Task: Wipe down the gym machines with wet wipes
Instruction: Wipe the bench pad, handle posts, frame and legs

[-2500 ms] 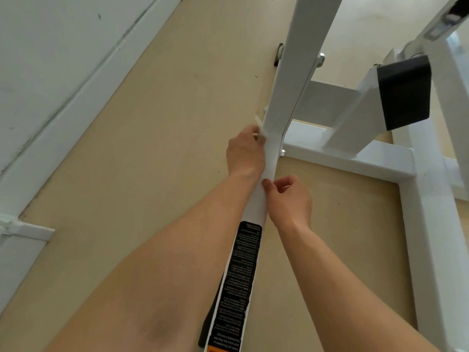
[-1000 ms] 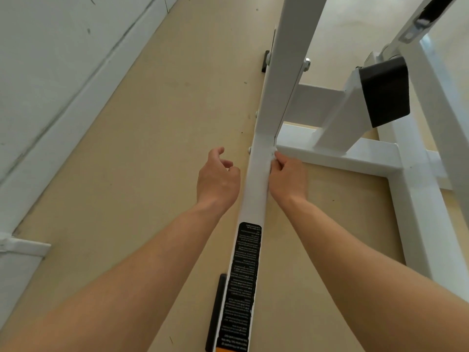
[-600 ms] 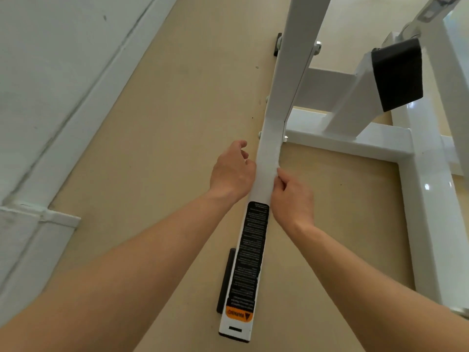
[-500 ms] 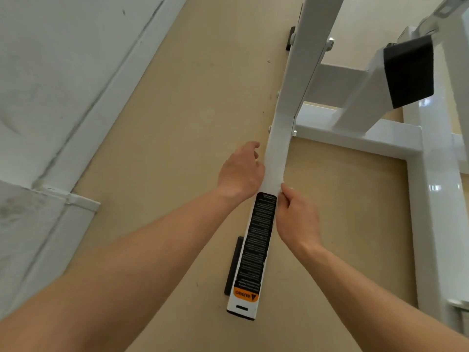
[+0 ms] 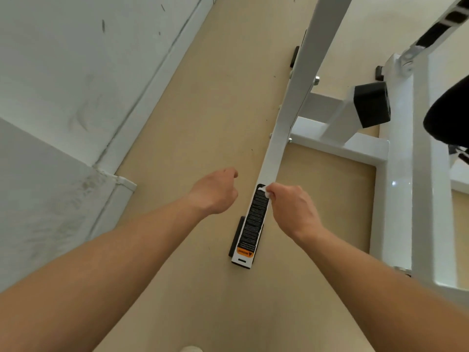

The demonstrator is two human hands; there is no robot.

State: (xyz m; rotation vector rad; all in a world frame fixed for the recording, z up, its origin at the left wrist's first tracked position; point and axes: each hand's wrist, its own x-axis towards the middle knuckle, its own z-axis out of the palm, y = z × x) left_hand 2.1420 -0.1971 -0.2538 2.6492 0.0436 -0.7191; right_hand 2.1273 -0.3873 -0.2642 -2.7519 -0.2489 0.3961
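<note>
A small white wipe (image 5: 265, 193) is pinched between the thumb and curled fingers of the right hand (image 5: 291, 209). It is pressed on the white bar (image 5: 279, 148) of the machine, right at the top edge of the black label (image 5: 253, 219). The wipe is bunched small, probably so that pressure is put on the bar's narrow top face alone. The hand itself is held just to the right of the label, which lets the wipe be drawn along the bar's length.

The left hand (image 5: 215, 193) is held off the bar, to the left of the label's top. Its fingers are loosely curled and nothing is gripped. It is judged to be idle, since so narrow a surface can be covered by one hand.

The bar lies low over the floor (image 5: 203, 110) and ends just below the label, where a black foot (image 5: 236, 235) is set under it. The label and that short end are judged to be the stretch in hand. A light stroke seems called for there, so that the label's edge is not lifted. Whether the crossbar (image 5: 337, 146), up and to the right of the label, is already wiped cannot be told.
</note>
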